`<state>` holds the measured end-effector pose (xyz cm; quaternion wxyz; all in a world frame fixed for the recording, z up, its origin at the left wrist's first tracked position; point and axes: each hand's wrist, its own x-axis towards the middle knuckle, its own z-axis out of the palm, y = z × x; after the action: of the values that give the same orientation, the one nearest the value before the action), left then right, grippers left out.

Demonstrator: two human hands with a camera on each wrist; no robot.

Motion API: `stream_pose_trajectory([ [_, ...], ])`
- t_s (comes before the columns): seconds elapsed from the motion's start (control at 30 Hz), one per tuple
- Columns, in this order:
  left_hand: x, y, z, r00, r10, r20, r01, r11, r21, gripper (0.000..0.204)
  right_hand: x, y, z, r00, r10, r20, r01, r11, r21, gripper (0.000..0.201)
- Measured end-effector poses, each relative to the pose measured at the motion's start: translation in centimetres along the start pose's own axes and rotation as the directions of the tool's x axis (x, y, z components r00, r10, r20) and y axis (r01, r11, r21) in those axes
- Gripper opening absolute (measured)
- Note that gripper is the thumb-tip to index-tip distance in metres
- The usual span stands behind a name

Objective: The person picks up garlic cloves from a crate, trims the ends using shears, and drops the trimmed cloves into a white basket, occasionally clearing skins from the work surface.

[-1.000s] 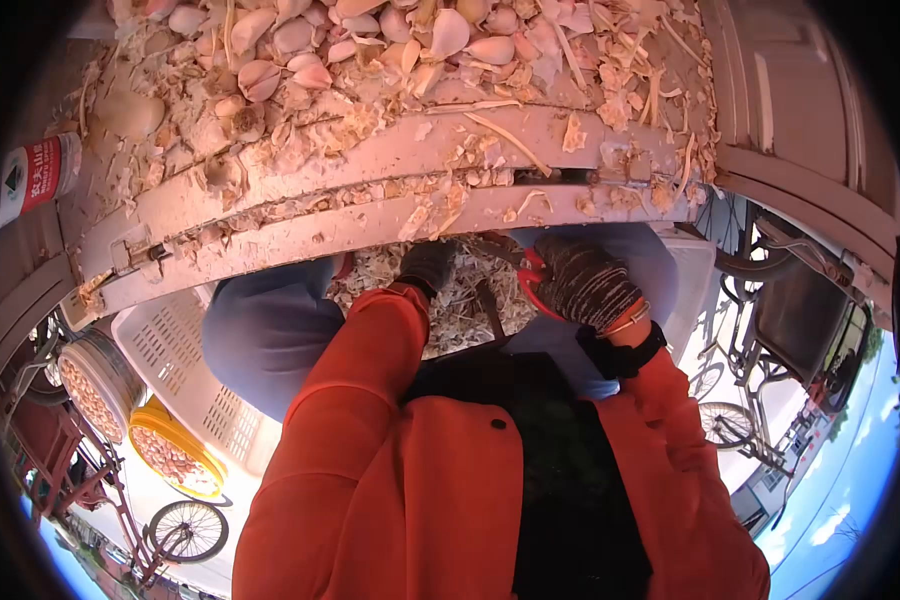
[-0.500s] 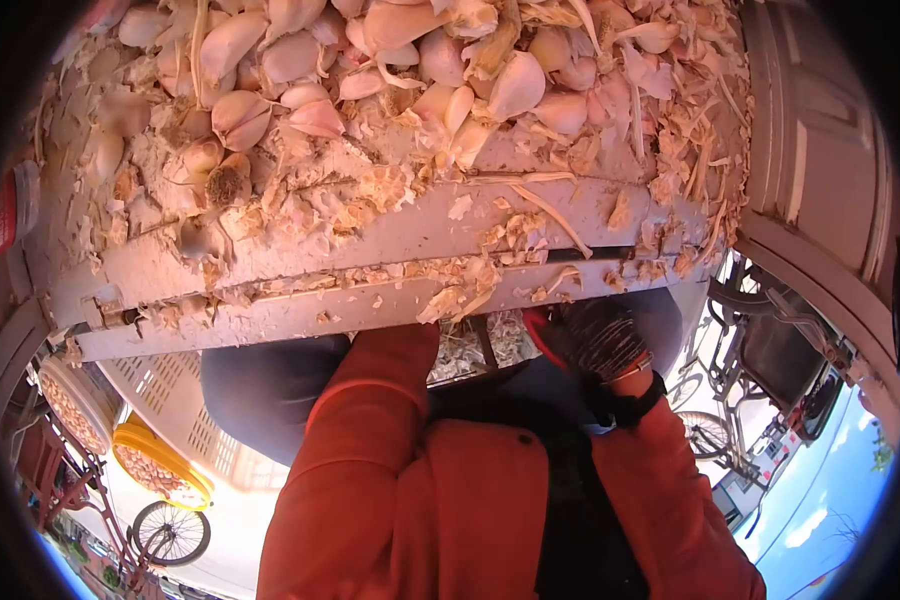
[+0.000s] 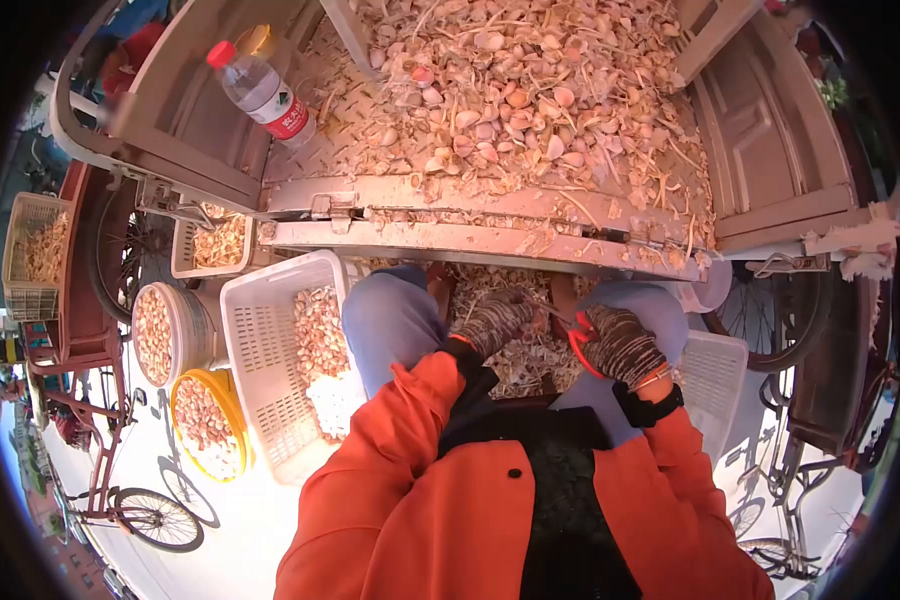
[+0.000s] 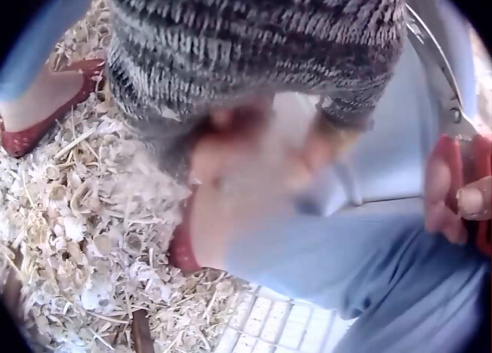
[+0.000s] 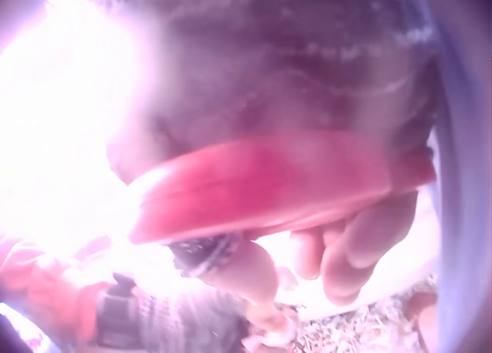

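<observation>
Both hands wear dark knitted gloves with bare fingertips. Low between the knees in the head view, the left hand has its fingers curled around a pale, blurred garlic piece, seen better in the left wrist view. The right hand grips red-handled shears above the right thigh; their metal blades show in the left wrist view, apart from the left hand. Garlic cloves and dry skins lie heaped on the cart bed.
A white crate of cloves stands left of the knees, beside a yellow bucket and a pale bucket. A red-capped bottle stands on the cart. Peelings cover the ground between the feet.
The head view has drawn back from the cart bed, bringing the crate and bottle fully into sight. The left hand, hidden below the cart edge half a second ago, shows again near the right hand.
</observation>
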<state>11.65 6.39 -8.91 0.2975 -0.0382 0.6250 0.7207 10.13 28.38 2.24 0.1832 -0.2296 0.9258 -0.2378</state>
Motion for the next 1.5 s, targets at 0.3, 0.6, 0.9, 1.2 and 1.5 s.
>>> stream_pose_trajectory([
  [0.3, -27.1, 3.9, -8.5, 0.619, 0.370, -0.693, -0.623, 0.768, -0.147, 0.032, -5.6, -4.5, -2.6, 0.958, -0.203, -0.204, 0.237, 0.959, 0.155, 0.019],
  [0.6, -24.8, -3.0, -13.6, 0.211, 0.490, -0.846, 0.740, 0.485, 0.466, 0.056, -3.8, -3.9, -2.4, 0.981, -0.184, -0.064, 0.193, 0.964, 0.182, 0.022],
  [0.9, -3.1, 18.6, -18.0, 0.496, 0.819, -0.288, 0.075, 0.290, 0.954, 0.035, 1.3, -6.5, -5.0, 0.972, -0.192, -0.137, 0.228, 0.913, 0.338, 0.024],
  [1.2, -1.3, 20.7, -18.4, 0.715, 0.500, -0.488, -0.064, 0.742, 0.667, 0.027, 3.1, -5.4, -4.3, 0.964, -0.131, -0.231, 0.218, 0.887, 0.407, 0.024],
  [1.5, -7.7, 17.4, -5.2, 0.922, 0.381, -0.074, -0.161, 0.201, -0.966, 0.026, 4.5, -8.4, -5.5, 0.743, -0.316, -0.590, 0.458, 0.883, 0.105, 0.041],
])
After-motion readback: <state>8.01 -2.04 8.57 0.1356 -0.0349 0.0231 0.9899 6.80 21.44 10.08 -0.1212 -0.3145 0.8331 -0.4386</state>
